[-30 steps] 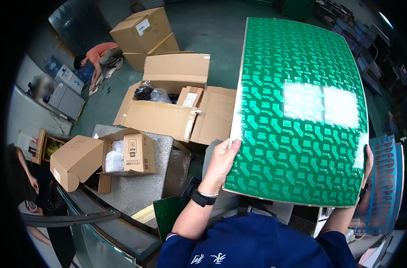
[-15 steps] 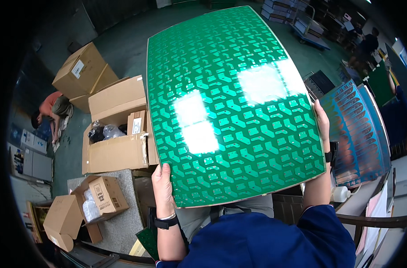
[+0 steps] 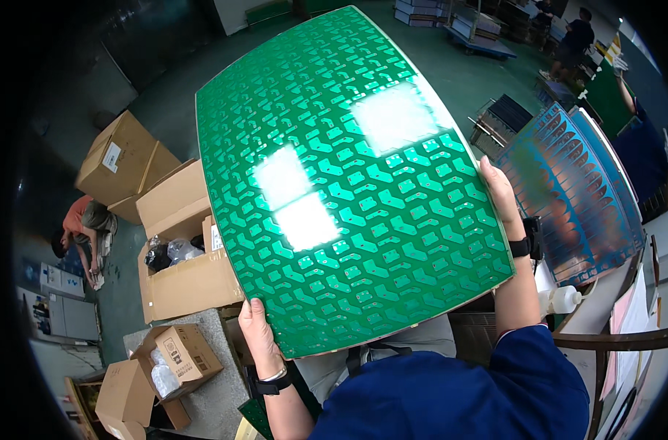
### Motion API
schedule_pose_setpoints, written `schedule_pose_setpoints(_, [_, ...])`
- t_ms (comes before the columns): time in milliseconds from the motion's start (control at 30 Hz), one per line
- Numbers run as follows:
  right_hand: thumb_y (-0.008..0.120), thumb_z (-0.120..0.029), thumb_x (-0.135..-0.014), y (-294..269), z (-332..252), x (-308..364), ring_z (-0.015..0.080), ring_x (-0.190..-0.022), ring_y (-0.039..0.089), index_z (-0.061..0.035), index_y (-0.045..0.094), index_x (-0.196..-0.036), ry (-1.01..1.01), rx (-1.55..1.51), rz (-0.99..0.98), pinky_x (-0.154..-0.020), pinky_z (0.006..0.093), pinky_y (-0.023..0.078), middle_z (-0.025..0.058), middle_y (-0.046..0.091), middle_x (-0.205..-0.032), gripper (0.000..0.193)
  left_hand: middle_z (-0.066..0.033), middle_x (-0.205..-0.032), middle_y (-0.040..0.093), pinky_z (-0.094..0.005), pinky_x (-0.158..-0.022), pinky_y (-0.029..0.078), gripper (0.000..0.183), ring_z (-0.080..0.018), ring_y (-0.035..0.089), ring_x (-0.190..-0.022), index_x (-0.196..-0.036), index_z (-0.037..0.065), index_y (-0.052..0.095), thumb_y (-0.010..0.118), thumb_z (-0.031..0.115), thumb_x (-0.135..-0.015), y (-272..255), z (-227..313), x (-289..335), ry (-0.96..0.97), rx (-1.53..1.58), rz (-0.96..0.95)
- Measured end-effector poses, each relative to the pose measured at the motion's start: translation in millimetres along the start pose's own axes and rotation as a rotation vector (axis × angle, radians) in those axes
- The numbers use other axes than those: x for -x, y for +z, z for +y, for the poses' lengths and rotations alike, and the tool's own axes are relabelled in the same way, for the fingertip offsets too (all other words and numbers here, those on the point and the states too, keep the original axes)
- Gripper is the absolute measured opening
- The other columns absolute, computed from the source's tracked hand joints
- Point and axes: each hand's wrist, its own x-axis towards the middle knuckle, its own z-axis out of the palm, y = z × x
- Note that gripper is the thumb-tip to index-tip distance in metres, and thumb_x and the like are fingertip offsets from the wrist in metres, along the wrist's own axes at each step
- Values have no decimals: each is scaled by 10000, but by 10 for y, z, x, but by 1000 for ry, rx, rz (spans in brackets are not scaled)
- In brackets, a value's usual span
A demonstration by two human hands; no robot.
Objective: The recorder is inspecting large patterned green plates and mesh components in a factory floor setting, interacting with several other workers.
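A large green printed circuit board panel, covered in rows of small pale shapes, is held up in front of me. Bright white reflections lie on its glossy face. My left hand grips the panel's near left corner, thumb on top. Along the right edge, my right hand closes around the side with its thumb up; its other fingers are hidden beneath. Right of the panel stands a leaning stack of blue and copper-coloured sheets.
Left are an open carton with plastic bags, a closed carton and a smaller open box on a grey surface. One person bends down at far left; a gloved co-worker is at right. A white bottle stands right.
The panel has shifted left and tilted anticlockwise in view, both hands still on it. At right, the co-worker's gloved hands now show more clearly. The surroundings have shifted with the view.
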Motion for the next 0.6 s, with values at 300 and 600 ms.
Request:
schedule_pose_setpoints(300, [554,-289,-923,-190,163,129,99,-809,602,21,635,-980,86,-98,-185,-753,251,472,54,665,-930,325,-25,-948,640,-237,-736,451,400,-85,556,-810,-1042,-27,606,677,313,-843,-119,78,32,130,-122,-18])
schedule_pose_setpoints(600, [454,-302,-975,88,-393,-479,99,-816,626,7,597,-1036,-190,-244,19,-708,229,509,71,661,-970,346,-7,-875,623,-228,-693,428,462,-74,522,-779,-998,-35,634,691,387,-818,-92,82,69,130,-171,-59])
